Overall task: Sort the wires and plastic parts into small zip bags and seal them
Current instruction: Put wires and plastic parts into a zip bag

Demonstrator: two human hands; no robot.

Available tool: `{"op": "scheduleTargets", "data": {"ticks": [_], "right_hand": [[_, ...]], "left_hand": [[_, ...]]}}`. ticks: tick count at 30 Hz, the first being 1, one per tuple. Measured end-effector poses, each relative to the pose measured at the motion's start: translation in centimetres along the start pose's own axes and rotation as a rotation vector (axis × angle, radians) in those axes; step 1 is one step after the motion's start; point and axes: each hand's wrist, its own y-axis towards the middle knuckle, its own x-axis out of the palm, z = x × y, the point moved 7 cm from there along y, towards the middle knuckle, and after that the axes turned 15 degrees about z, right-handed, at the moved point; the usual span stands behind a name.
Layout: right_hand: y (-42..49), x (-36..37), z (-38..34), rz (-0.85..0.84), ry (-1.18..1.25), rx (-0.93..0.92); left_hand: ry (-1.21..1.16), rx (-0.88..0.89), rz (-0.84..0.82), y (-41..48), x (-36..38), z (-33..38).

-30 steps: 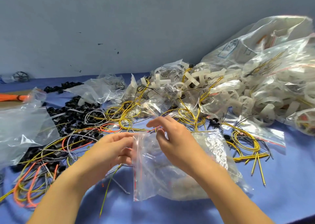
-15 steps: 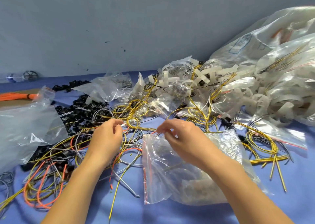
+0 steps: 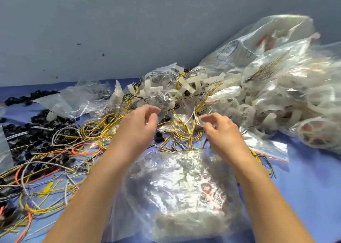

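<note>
Both hands have gone forward since half a second ago: the right hand (image 3: 221, 132) has let go of the zip bag's top edge, and the left hand (image 3: 137, 128) has left the wires at the left. Nearest, the filled zip bag (image 3: 175, 187) lies flat on the blue tabletop (image 3: 304, 178) between the two forearms, untouched. To its left sprawl loose yellow, grey and orange wires (image 3: 83, 149), with black plastic parts (image 3: 36, 130) beyond them. Left hand: fingers loosely curled, thumb and forefinger apart, holding nothing. Right hand: fingertips drawn together at a bit of clear plastic; cannot tell whether it grips. Between the hands sits a tangled yellow wire coil (image 3: 181, 130), crossing the way to the pile behind. Farther back: white plastic parts (image 3: 190, 84), empty clear bags (image 3: 73, 98), and large bags of white rings (image 3: 276, 87) heaped at the right against the grey wall (image 3: 129, 30).
</note>
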Motion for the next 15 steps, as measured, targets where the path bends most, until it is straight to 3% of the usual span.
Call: {"op": "scheduleTargets", "data": {"ticks": [4, 8, 11, 15], "right_hand": [[0.8, -1.4, 1.1, 0.029, 0.041, 0.044], [1.0, -3.0, 3.2, 0.060, 0.053, 0.094], [1.4, -4.1, 4.5, 0.072, 0.085, 0.124], [2.7, -5.4, 6.0, 0.112, 0.150, 0.183]], "left_hand": [[-0.055, 0.125, -0.132, 2.0, 6.1, 5.7], [0.022, 0.151, -0.139, 6.4, 12.6, 8.9], [0.186, 0.151, -0.113, 11.0, 15.5, 8.8], [0.487, 0.177, -0.248, 14.6, 18.9, 8.4]]}}
